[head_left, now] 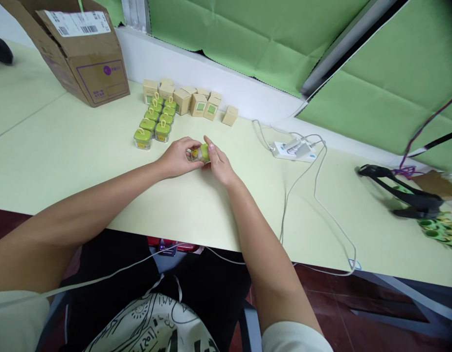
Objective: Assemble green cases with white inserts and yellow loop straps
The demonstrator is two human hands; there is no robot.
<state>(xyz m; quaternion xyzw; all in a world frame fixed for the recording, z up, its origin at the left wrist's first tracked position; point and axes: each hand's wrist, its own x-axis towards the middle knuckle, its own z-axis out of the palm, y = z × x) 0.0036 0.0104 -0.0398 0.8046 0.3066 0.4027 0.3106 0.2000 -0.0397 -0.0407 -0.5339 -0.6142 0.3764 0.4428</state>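
Observation:
Between my two hands, just above the table, a small clear container with a green lid (204,153) is tipped on its side. My left hand (180,157) grips its clear end, where a yellow patch shows. The fingers of my right hand (219,164) close around the green lid end. Beyond my left hand stand several like containers (148,124) in two rows, upright, with green lids and pale loop handles. Behind them are several small beige cardboard boxes (199,104), some with a green square on the front.
At the back left stands a large open cardboard box (97,78). A white power strip (294,150) with plugs and loose cables lies to the right. Farther right are a black stand-like object (405,190) and green pieces (440,230). A phone (168,247) shows below the table edge.

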